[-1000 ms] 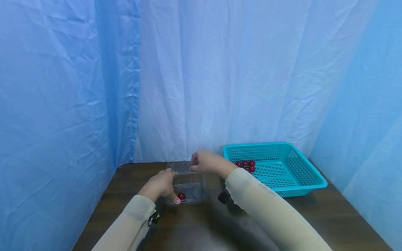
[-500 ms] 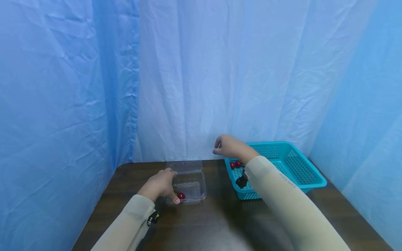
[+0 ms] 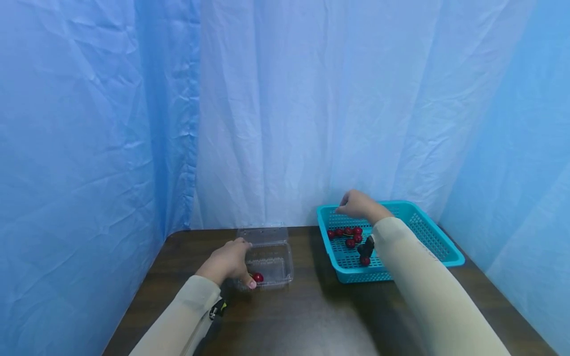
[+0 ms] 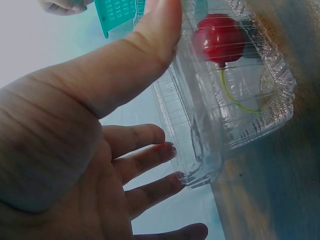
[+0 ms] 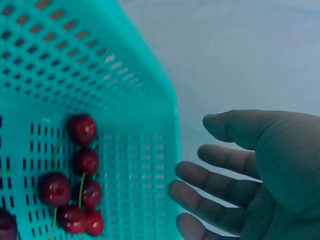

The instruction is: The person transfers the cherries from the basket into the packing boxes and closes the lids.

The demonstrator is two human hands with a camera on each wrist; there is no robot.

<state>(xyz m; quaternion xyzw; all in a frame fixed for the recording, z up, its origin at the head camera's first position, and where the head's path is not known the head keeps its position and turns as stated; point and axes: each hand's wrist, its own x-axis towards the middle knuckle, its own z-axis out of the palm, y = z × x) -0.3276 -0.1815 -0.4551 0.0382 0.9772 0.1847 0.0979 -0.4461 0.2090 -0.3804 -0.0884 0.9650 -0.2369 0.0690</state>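
Table (image 3: 303, 321): dark brown, beneath both hands and between the forearms.

Sleeves (image 3: 182, 311): pale cream, one pair; a small dark device at each wrist.

Left hand (image 3: 226, 262): at the container's left side; fingers nearly straight, spread, several tips touching the plastic; thumb over the near corner. Steadying rather than clamping, as judged.

Container (image 3: 276, 268): clear plastic, just right of the left hand.

Single cherry (image 3: 257, 277): red, green-stemmed, in the container, beside the left thumb tip.

Basket (image 3: 362, 277): turquoise, perforated, well to the right of the left hand, beneath and around the right hand's place.

Cherries (image 5: 55, 190): seven show in the basket, grouped mostly nearer the person than the right hand.

Right hand (image 3: 361, 205): above the basket's far left part; thumb and fingers apart, nothing held; exact height cannot be told.

Lid (image 3: 267, 235): clear, laid back beyond the left hand's fingers.

Curtain (image 3: 285, 113): pale blue, behind both hands.

Step in hand, by judgement: reaching for a cherry for the container. Next move calls for lowering the right hand, pinching one lightly, the left keeping the container still.
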